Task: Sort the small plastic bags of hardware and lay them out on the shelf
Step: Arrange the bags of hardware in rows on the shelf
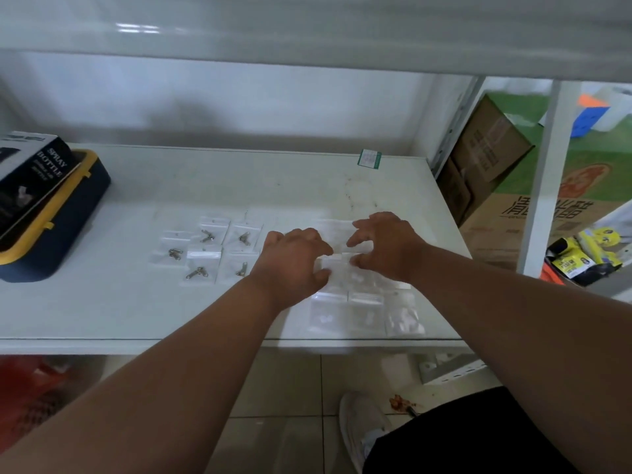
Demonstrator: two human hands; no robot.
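Small clear plastic bags lie in two groups on the white shelf [136, 302]. On the left are several bags with metal hardware [205, 251]. On the right are several bags with white plastic parts [362, 311]. My left hand [294, 258] is over the right group, its curled fingers and thumb pinching the left edge of a small bag [337, 265]. Facing it, my right hand [386, 248] has its bent index finger and thumb on the right edge of the same bag. The hands hide other bags beneath them.
A dark box with a yellow rim [51, 234] sits at the shelf's left end, with a black spray bottle carton [30, 179] on top. A green-edged label [369, 159] lies at the back. Cardboard boxes [489, 155] stand right of the shelf post [547, 179].
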